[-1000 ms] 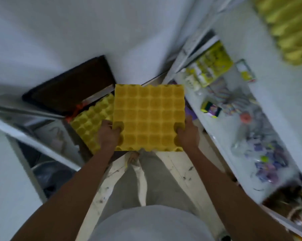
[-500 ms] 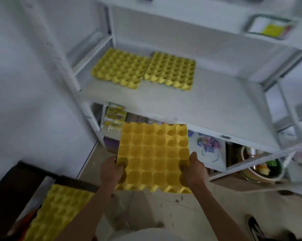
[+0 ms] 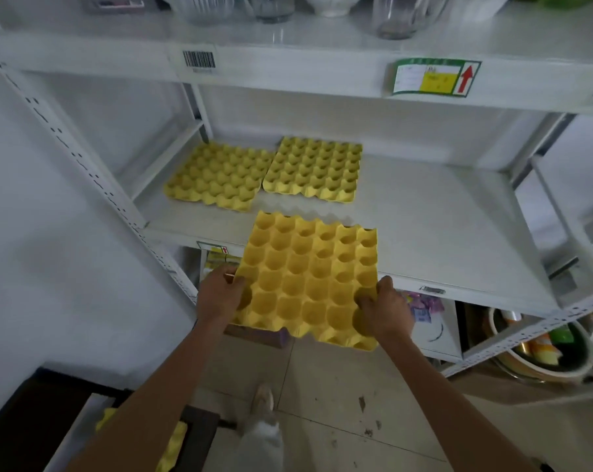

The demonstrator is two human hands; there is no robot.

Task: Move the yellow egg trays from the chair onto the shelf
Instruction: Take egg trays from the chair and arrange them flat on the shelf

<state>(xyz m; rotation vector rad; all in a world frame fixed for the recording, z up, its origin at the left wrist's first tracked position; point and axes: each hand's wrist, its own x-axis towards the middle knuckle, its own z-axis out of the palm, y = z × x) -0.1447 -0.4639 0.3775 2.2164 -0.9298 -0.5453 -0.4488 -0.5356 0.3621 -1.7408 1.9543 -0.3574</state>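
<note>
- The left hand (image 3: 218,294) is closed on the near-left edge of a yellow egg tray (image 3: 308,281), with the thumb pressed into a cup on top and the fingers hidden underneath.
- The right hand (image 3: 387,310) is clamped on the near-right edge of the same tray, thumb laid on top beside a corner cup.
- The held tray is seen at the centre of the frame, cups facing up, its far edge over the front part of the white shelf board (image 3: 441,226) and its near edge out past the shelf's front lip, over the floor.
- Whether the far edge touches the board cannot be told.
- Two more yellow trays are lain flat at the back of the same board, above the held one in the frame: a left shelf tray (image 3: 216,177) and a right shelf tray (image 3: 314,168), set side by side and meeting at a corner.
- A further yellow tray (image 3: 172,444) is partly shown at the lower left of the frame, on a dark chair (image 3: 26,420), mostly hidden by the left forearm.
- A barcode sticker (image 3: 199,59) and a green-bordered label with a red arrow (image 3: 435,77) are fixed to the front of the upper shelf.
- Glass bowls (image 3: 404,15) are stood along the top of the frame.
- A bowl with packets (image 3: 540,352) is seen at the lower right, under the board.
</note>
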